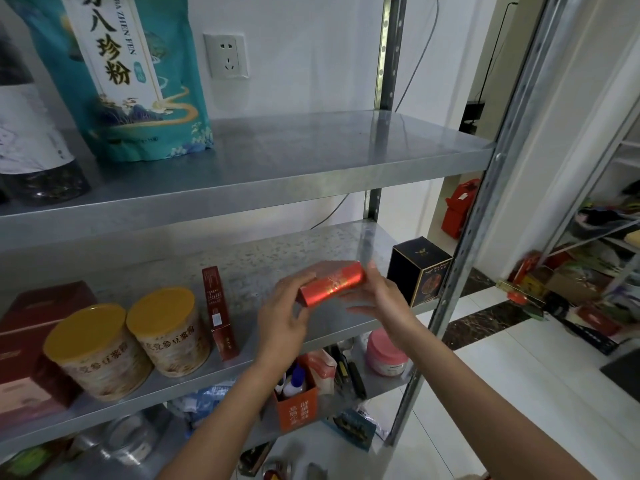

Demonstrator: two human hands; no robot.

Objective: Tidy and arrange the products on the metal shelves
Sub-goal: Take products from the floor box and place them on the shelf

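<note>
The left hand and right hand each clasp an end of the red box, held over the middle shelf — a placing step, likely — which next wants lowering into the gap beside the black box.

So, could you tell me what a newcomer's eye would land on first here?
The left hand and right hand hold a red box by its ends, in front of the middle shelf. A teal pouch stands on the upper shelf at left, and two yellow-lidded tins sit below on the middle shelf.
</note>
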